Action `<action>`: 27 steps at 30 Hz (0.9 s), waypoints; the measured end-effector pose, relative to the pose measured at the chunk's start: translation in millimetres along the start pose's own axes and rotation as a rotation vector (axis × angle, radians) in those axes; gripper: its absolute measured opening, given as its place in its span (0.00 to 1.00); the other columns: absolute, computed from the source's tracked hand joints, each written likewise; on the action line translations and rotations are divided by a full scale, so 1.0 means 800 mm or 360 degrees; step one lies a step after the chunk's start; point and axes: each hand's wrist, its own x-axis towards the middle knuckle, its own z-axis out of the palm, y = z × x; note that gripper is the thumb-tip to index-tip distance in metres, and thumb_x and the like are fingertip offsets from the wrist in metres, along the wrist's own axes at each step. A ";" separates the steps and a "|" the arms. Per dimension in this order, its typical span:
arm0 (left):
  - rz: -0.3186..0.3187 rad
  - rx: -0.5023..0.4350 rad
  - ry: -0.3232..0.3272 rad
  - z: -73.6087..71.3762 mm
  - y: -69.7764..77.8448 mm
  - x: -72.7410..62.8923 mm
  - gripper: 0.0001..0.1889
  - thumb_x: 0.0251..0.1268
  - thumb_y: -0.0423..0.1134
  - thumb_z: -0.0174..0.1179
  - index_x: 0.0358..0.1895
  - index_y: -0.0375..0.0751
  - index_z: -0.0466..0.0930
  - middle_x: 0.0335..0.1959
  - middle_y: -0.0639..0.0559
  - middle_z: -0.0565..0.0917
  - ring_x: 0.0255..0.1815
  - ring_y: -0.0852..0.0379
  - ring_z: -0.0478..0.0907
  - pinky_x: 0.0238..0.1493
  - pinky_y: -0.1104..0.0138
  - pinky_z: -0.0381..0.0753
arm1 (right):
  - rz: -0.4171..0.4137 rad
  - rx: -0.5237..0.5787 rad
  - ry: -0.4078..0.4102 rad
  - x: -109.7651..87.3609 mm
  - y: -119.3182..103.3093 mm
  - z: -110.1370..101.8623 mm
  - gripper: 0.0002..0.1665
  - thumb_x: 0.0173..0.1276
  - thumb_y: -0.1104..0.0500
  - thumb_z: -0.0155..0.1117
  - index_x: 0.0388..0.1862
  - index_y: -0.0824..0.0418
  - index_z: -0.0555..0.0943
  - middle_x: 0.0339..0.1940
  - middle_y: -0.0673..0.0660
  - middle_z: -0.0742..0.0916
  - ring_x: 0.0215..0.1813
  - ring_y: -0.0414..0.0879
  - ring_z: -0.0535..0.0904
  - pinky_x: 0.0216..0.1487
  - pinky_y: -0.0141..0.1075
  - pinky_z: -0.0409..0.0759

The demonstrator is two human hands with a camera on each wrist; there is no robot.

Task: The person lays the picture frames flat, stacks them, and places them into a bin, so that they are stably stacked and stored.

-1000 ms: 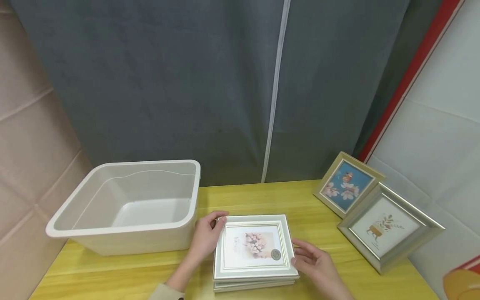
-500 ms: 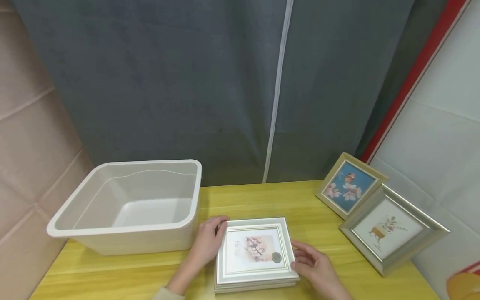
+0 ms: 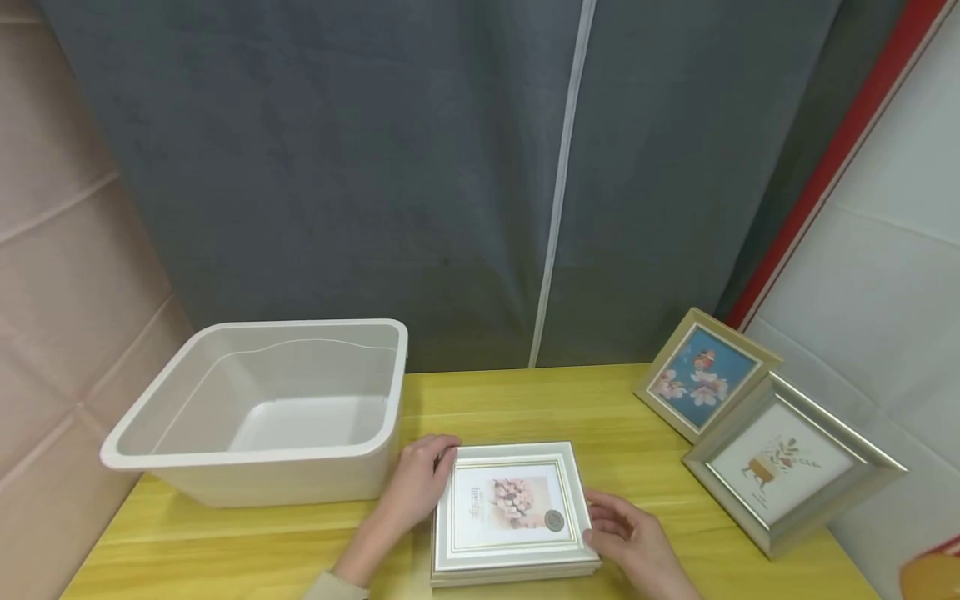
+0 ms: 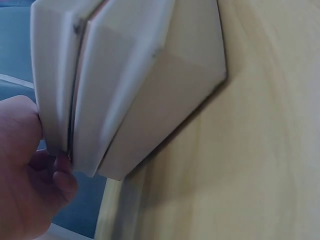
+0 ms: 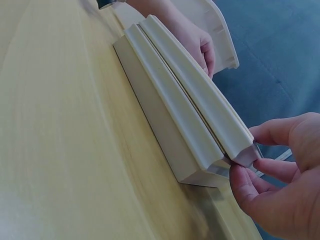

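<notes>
A white picture frame [image 3: 468,560] with a pink flower print and a round grey sticker lies face up on a small stack of frames. My left hand [image 3: 415,482] grips its left side, thumb near the far corner. In the left wrist view, that hand's curled fingertips [image 4: 64,182] reach under the top frame's edge. On the right side, my right hand [image 3: 636,537] holds the same frame's edge. The right wrist view shows thumb and fingers [image 5: 277,170] pinching its corner. Lower frames [image 5: 175,120] show as pale edges beneath, roughly lined up with it.
A deep off-white plastic tub [image 3: 255,458] stands left of the stack on the yellow wood-grain table [image 3: 517,396]. At the right lean a gold frame [image 3: 660,408] with a blue flower picture and a larger silver frame [image 3: 723,496]. A grey curtain [image 3: 337,183] hangs behind.
The top frame and those below have come into closer line; the lower edge that stuck out at an angle now sits flush. Both hands stay at its sides, and the head view shifts slightly.
</notes>
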 end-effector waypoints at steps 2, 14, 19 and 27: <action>-0.0034 -0.0037 -0.0031 -0.001 -0.001 0.000 0.10 0.72 0.31 0.61 0.51 0.36 0.86 0.48 0.43 0.88 0.53 0.42 0.83 0.57 0.48 0.82 | 0.0011 -0.0013 -0.0006 0.000 0.001 -0.001 0.35 0.65 0.65 0.72 0.69 0.74 0.74 0.52 0.60 0.85 0.51 0.50 0.80 0.47 0.33 0.83; -0.0096 -0.0157 -0.0028 -0.002 -0.005 0.001 0.09 0.73 0.31 0.61 0.49 0.39 0.87 0.47 0.46 0.88 0.48 0.49 0.84 0.50 0.55 0.85 | -0.0008 0.0018 -0.0081 -0.003 0.000 -0.004 0.34 0.67 0.65 0.70 0.69 0.75 0.73 0.56 0.61 0.85 0.51 0.51 0.81 0.46 0.35 0.83; -0.0129 -0.0202 -0.0039 -0.003 -0.006 0.002 0.09 0.72 0.31 0.61 0.49 0.36 0.87 0.43 0.49 0.87 0.32 0.62 0.76 0.35 0.67 0.80 | 0.0010 0.0017 -0.0082 -0.003 0.001 -0.003 0.34 0.67 0.64 0.70 0.69 0.75 0.72 0.58 0.63 0.84 0.52 0.51 0.81 0.46 0.35 0.83; -0.0151 -0.0225 -0.0038 -0.004 -0.005 0.002 0.09 0.74 0.31 0.60 0.50 0.36 0.87 0.44 0.48 0.87 0.31 0.63 0.74 0.35 0.67 0.79 | -0.0043 0.0033 -0.0132 -0.006 0.003 -0.007 0.33 0.68 0.64 0.69 0.69 0.76 0.72 0.60 0.67 0.83 0.52 0.51 0.82 0.46 0.35 0.84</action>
